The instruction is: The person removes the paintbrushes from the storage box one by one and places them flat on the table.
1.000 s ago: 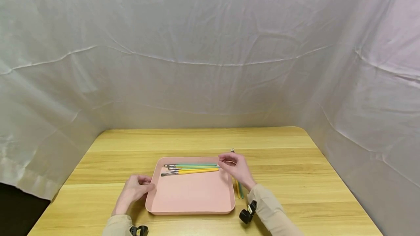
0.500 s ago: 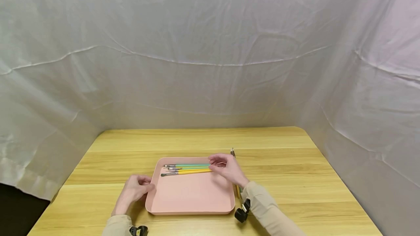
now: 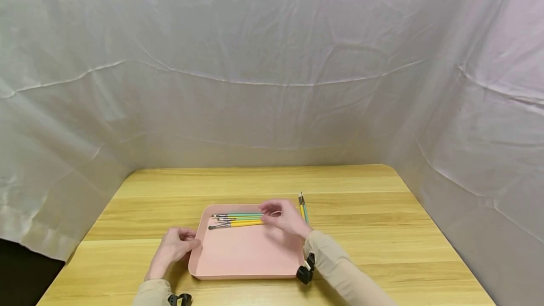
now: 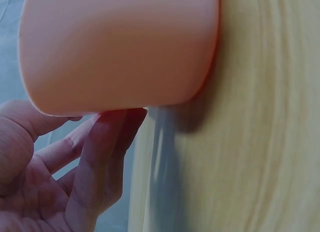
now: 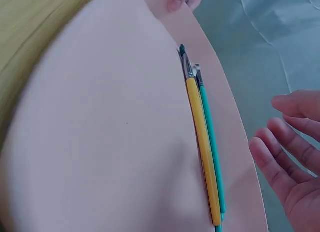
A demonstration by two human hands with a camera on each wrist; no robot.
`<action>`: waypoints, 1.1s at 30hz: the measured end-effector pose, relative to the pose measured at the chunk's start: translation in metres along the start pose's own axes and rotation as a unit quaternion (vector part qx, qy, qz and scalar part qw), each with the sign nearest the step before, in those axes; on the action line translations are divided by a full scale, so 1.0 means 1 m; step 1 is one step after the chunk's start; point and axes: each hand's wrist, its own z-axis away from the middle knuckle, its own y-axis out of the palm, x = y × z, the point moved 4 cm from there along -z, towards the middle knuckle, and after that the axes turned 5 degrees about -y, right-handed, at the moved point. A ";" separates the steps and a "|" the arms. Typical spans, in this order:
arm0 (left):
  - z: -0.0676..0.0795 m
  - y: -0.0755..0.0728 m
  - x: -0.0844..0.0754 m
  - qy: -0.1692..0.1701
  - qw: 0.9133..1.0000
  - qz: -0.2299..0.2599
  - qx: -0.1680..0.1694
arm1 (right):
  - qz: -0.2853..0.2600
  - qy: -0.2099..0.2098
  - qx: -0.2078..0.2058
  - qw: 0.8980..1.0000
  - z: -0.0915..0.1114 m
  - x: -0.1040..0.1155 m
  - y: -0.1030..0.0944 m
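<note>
A pink tray point(image 3: 246, 254) lies on the table, and several paintbrushes point(image 3: 238, 224) with yellow and green handles lie side by side near its far wall, bristles to the left. My left hand point(image 3: 172, 248) grips the tray's left rim; in the left wrist view its fingers point(image 4: 102, 157) press the outer wall and the thumb is at the edge. Above the handle ends of the brushes hovers my right hand point(image 3: 284, 217), hiding them from the head camera. In the right wrist view its fingers point(image 5: 285, 164) are spread and loosely bent, holding nothing.
Beyond the tray's right side more paintbrushes point(image 3: 303, 207) lie on the wooden table point(image 3: 374, 230), partly hidden by the right hand and forearm. A grey cloth curtain point(image 3: 272, 107) hangs around the back and sides of the table.
My right hand has moved left from the tray's right rim to over the brush handles. The left hand, tray and brushes have stayed in place.
</note>
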 end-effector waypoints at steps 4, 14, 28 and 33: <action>-0.002 0.000 0.003 0.011 1.000 0.012 0.006 | 0.027 0.003 0.015 1.000 -0.007 0.001 0.004; -0.001 0.000 0.005 0.015 1.000 0.026 0.007 | 0.040 -0.014 0.082 0.996 -0.024 0.001 0.017; 0.002 0.000 -0.002 0.006 1.000 -0.001 0.001 | 0.053 0.007 0.121 0.991 -0.039 -0.005 0.031; 0.001 0.000 -0.002 0.004 1.000 0.001 0.000 | 0.060 0.016 0.136 0.989 -0.042 -0.009 0.035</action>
